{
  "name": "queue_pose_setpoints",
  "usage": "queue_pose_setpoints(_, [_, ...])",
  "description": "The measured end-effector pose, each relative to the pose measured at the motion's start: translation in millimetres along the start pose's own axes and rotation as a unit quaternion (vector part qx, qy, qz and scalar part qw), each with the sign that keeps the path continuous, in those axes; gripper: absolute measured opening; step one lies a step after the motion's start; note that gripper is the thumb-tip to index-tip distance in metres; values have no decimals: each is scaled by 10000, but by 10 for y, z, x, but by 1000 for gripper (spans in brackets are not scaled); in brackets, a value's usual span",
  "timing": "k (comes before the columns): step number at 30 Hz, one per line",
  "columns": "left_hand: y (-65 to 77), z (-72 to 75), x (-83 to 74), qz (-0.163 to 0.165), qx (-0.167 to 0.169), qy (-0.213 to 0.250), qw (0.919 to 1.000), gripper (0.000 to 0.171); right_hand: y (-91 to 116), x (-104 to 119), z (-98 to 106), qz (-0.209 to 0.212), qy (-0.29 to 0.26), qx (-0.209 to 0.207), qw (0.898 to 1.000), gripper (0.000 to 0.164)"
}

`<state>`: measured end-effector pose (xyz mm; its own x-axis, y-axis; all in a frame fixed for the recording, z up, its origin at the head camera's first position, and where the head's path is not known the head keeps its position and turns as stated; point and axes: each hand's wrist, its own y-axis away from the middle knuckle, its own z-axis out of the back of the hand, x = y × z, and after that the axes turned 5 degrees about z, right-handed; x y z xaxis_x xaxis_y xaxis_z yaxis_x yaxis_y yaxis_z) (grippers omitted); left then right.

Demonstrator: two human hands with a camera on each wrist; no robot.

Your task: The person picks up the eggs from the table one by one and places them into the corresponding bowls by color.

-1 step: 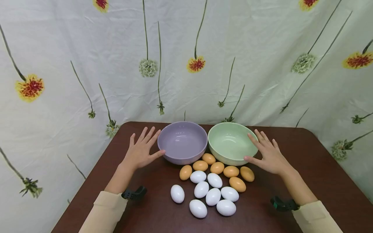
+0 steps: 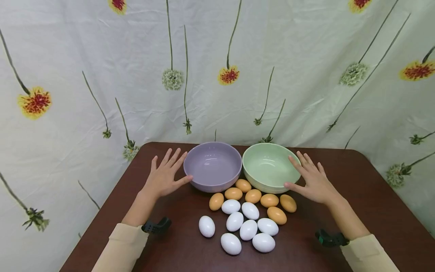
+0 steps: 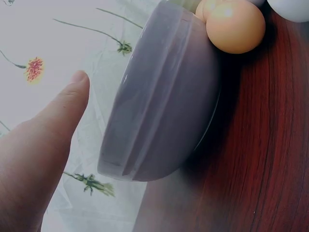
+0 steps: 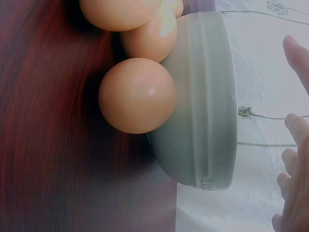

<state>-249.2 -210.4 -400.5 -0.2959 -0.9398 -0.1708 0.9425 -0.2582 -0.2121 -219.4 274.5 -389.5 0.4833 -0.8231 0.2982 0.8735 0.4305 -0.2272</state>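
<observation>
My left hand hovers with spread fingers at the left side of a purple bowl. In the left wrist view its thumb stands apart from the bowl's wall. On the other side, my right hand is spread beside a green bowl; a gap separates them in the right wrist view. Neither hand holds anything. Both bowls stand upright side by side, with nothing inside. Several brown eggs lie just in front of them, one close against the green bowl. Several white eggs lie nearer to me.
A dark reddish-brown table with rounded far corners carries everything. Behind it hangs a white cloth printed with flowers. Black bands sit on both wrists, below beige sleeves. One white egg lies a little left of the others.
</observation>
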Motion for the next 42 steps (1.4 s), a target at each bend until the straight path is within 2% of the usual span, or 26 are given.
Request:
queue_pose_setpoints(23, [-1, 16, -57, -119, -148, -28, 9998, 90, 11, 74, 36, 61, 82, -202, 9997, 89])
queue_pose_setpoints(32, [-11, -20, -74, -119, -121, 59, 9998, 90, 21, 100, 13, 58, 91, -194, 9998, 89])
queue_pose_setpoints(35, [-8, -38, -74, -166, -212, 116, 9996, 89, 28, 117, 2, 90, 67, -221, 9997, 88])
queue_pose_setpoints(38, [-11, -69, -70, -299, -452, 295, 9981, 86, 41, 134, -3, 145, -248, -285, 9992, 86])
queue_pose_setpoints(42, [-29, -150, -56, -437, -761, 645, 9941, 82, 73, 149, -13, 190, -1117, -484, 9924, 79])
